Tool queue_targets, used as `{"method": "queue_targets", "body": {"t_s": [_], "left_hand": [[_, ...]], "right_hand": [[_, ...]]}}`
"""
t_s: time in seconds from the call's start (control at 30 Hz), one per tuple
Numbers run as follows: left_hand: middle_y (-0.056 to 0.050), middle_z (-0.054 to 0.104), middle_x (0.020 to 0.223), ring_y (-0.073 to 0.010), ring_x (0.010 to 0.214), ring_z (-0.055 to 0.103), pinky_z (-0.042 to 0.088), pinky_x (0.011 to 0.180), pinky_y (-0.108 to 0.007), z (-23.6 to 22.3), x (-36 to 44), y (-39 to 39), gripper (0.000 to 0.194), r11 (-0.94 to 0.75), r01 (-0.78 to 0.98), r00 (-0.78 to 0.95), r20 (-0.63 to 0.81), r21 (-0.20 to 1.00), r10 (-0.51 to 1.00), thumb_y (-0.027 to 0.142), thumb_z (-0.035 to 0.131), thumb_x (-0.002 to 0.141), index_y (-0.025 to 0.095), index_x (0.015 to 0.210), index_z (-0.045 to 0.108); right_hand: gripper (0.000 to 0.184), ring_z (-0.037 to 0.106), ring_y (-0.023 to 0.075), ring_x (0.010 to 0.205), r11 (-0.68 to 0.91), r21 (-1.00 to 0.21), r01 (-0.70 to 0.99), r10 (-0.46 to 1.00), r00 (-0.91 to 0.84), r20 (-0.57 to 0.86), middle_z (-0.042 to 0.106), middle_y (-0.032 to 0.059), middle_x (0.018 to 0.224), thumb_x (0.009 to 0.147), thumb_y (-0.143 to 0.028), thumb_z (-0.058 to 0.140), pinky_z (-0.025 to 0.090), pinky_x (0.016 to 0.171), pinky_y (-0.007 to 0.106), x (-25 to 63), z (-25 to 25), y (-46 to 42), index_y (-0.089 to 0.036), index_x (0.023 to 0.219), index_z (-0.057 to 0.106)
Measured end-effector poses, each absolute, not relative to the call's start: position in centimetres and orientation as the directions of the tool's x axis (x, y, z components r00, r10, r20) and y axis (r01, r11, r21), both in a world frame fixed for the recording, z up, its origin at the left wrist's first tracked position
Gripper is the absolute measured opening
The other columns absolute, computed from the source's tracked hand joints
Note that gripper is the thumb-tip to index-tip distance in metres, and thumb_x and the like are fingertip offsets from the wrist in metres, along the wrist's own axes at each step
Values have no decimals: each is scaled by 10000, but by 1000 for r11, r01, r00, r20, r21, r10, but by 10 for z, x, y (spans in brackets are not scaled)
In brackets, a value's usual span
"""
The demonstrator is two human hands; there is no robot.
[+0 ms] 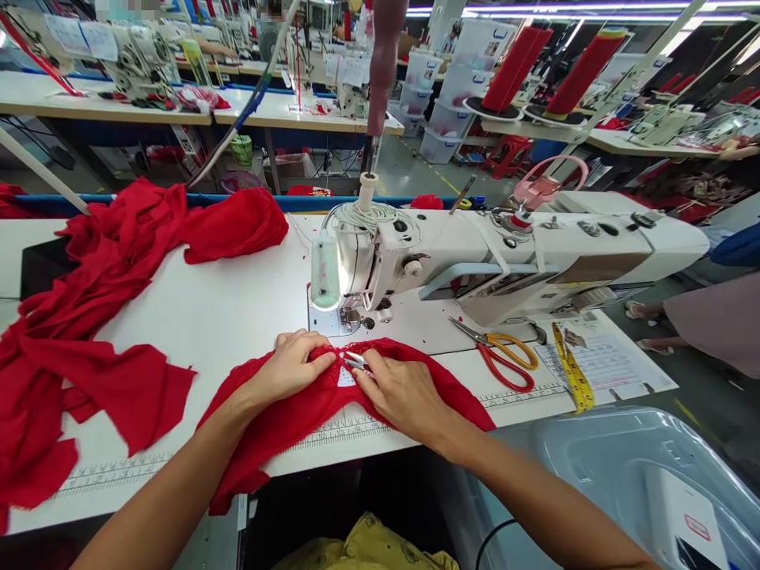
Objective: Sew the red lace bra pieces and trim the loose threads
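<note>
Red fabric (285,419) with a lacy edge lies across the front of the sewing table, just before the sewing machine (451,253). My left hand (294,366) is closed on its upper edge, thumb pressed toward the fingers. In my right hand (404,392) are small metal thread snips (355,361), their tips pointing left at the fabric between my hands. A small pale patch (345,377) shows under the tips. Scissors (502,352) with orange and red handles lie to the right of my right hand.
A heap of red fabric (89,317) covers the table's left side. At right are a yellow tape measure (573,368), a written sheet (617,360) and a grey-blue plastic bin lid (594,451). Red thread cones (516,67) stand behind. A person's legs (653,324) appear at far right.
</note>
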State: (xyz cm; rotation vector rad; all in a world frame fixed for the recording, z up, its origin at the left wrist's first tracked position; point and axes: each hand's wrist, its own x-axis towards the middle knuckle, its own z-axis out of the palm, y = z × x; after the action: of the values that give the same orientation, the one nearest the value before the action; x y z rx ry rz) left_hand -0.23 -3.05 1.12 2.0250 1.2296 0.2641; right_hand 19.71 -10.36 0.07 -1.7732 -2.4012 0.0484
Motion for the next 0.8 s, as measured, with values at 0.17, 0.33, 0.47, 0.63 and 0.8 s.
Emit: {"method": "queue_targets", "body": {"t_s": [0.17, 0.33, 0.47, 0.63, 0.8], "left_hand": [[-25, 629, 804, -267, 946, 546, 333, 1005, -505, 11, -3, -31, 291, -277, 676, 523, -181, 682, 833, 428, 419, 878, 223, 769, 595], [-23, 637, 798, -261, 926, 553, 345, 997, -504, 7, -3, -30, 295, -311, 680, 535, -159, 664, 830, 429, 417, 887, 222, 783, 601], [-14, 615, 773, -254, 900, 546, 342, 987, -501, 8, -2, -32, 292, -315, 682, 531, -152, 660, 833, 430, 409, 887, 223, 764, 576], [1, 656, 839, -250, 917, 554, 336, 1009, -490, 8, 1, -36, 253, -246, 663, 469, -135, 707, 873, 466, 524, 841, 249, 927, 623], [6, 713, 914, -250, 974, 575, 217, 1107, -512, 2, 4, -37, 282, -241, 601, 496, -120, 762, 860, 490, 520, 869, 280, 928, 698]], "right_hand": [[213, 628, 193, 599, 171, -341, 924, 985, -159, 61, 680, 15, 694, 1001, -385, 477, 242, 527, 277, 209, 6, -102, -196, 1020, 572], [334, 684, 212, 837, 130, -642, 756, 991, -112, 69, 728, 2, 908, 918, -355, 597, 430, 709, 290, 208, 6, -91, -268, 1235, 537], [191, 627, 172, 780, 129, -756, 642, 983, -181, 14, 692, -26, 860, 883, -279, 584, 428, 714, 285, 203, 4, -75, -269, 1070, 623], [200, 428, 121, 618, 140, -820, 555, 974, -224, 14, 463, -58, 627, 872, -276, 556, 312, 582, 259, 203, -1, -63, -215, 689, 501], [244, 377, 110, 619, 156, -848, 506, 970, -240, 35, 414, -61, 630, 873, -298, 566, 280, 574, 253, 206, -4, -65, -209, 676, 451]]}}
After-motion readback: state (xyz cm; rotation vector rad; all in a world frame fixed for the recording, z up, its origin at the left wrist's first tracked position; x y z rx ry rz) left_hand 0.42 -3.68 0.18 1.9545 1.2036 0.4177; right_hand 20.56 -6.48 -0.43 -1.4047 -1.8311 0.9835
